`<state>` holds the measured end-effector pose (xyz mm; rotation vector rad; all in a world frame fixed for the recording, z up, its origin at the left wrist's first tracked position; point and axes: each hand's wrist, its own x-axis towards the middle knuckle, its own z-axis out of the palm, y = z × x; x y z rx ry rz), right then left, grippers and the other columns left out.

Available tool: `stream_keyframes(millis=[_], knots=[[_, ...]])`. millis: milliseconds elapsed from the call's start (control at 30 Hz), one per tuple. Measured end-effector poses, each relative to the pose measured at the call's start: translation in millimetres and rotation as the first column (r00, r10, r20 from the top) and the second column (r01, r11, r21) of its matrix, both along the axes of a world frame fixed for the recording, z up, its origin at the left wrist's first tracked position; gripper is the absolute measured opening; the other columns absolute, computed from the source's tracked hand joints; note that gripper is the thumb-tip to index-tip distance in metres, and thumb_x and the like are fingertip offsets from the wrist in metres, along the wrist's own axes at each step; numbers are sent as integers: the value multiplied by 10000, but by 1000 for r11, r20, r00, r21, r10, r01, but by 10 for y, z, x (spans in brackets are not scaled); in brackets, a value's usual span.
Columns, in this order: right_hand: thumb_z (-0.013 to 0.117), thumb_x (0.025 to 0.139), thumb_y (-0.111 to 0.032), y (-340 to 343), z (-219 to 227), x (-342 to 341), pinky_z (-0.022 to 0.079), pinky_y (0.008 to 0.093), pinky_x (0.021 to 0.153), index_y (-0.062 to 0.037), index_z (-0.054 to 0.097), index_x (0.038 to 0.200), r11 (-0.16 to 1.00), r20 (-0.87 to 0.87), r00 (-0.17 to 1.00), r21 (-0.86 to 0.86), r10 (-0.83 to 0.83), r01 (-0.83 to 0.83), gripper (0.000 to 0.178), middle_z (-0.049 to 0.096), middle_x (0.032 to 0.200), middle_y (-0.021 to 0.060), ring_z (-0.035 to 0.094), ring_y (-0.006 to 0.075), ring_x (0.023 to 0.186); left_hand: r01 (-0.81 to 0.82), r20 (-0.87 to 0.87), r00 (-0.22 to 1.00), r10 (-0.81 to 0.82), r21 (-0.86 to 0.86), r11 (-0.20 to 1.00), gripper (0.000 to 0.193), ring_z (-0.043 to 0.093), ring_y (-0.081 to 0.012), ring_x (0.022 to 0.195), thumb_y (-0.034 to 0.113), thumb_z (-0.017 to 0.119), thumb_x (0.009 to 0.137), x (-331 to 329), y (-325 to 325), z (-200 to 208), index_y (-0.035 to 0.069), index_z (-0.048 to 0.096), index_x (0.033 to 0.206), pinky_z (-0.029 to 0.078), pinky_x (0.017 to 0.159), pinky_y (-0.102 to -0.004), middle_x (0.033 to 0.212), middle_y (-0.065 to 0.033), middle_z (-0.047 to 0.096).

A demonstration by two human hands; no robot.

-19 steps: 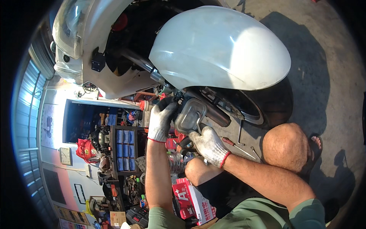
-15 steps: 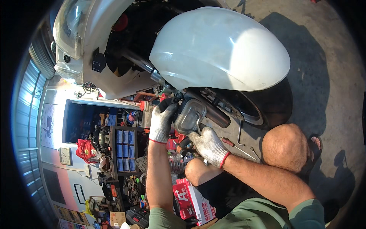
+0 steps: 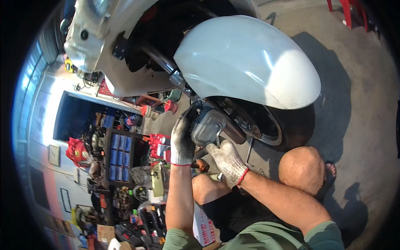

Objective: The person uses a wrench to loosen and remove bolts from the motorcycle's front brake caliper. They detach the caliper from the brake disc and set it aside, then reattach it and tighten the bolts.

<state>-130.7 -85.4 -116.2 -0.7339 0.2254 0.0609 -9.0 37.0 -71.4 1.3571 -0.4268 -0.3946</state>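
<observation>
Both my hands wear white knit gloves with red cuffs, by the front wheel [image 3: 287,125] of a white motor scooter. Between them is a clear, shallow plastic container [image 3: 207,128], tilted beside the fork's lower end. My right hand [image 3: 226,158] grips its lower edge, thumb and fingers closed. My left hand [image 3: 183,139], its glove blackened, is on the container's left side; its bent fingers reach up to dark parts at the fork [image 3: 177,79], and what they hold is hidden. The white front fender [image 3: 246,58] curves above the wheel.
A metal bar [image 3: 250,151] stands beside the wheel, near my knee. Shelving with blue drawers [image 3: 121,154], a red bag [image 3: 77,152] and assorted tools fill the left side. A white box with red print [image 3: 203,227] lies by my left forearm. Red stool legs [image 3: 349,12] show far right.
My view has shifted, so the shelving sits further left and red stool legs have come in at top right. Both hands stay at the container, with little movement.
</observation>
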Motion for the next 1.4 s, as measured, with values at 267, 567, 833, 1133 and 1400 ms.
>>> stream_keyframes(millis=[267,567,833,1133,1400], knots=[[559,1005,-133,174,-313,158,315,263,409,-48,576,727,977,74,996,-201,-58,71,292,484,561,-28,429,72,450,-47,-8,999,47,-234,971,550,583,-287,1252,395,475,1053,-108,-53,-424,60,450,1489,520,1025,-412,1419,-163,560],[537,1013,-115,17,-67,-117,318,242,433,-55,566,891,922,-22,992,-372,-127,110,139,546,672,-6,399,51,462,-283,15,949,314,-394,875,429,565,-111,938,238,607,994,-36,-117,-652,-21,556,1332,466,827,-247,1104,-60,634],[482,958,2,-282,406,-690,483,231,675,44,548,1369,600,-88,996,-797,6,-74,418,631,934,45,555,81,755,-333,-299,931,209,-462,822,228,514,-74,822,212,667,962,-151,-211,-650,29,619,1088,430,719,-246,913,6,592],[609,892,48,-487,1275,-341,548,334,723,8,659,1165,-535,122,984,-827,133,175,281,688,918,151,678,234,779,-204,-341,940,31,-485,850,276,623,-100,824,127,726,912,-72,-70,-474,-35,648,1121,524,740,-256,955,-55,675],[573,901,-23,-226,1768,340,555,455,763,-21,668,1158,-763,-210,959,-646,189,9,274,697,907,235,693,413,863,-222,-391,921,9,-505,834,252,640,-96,767,156,733,911,22,-55,-413,-48,683,1051,521,689,-243,901,-63,698]])
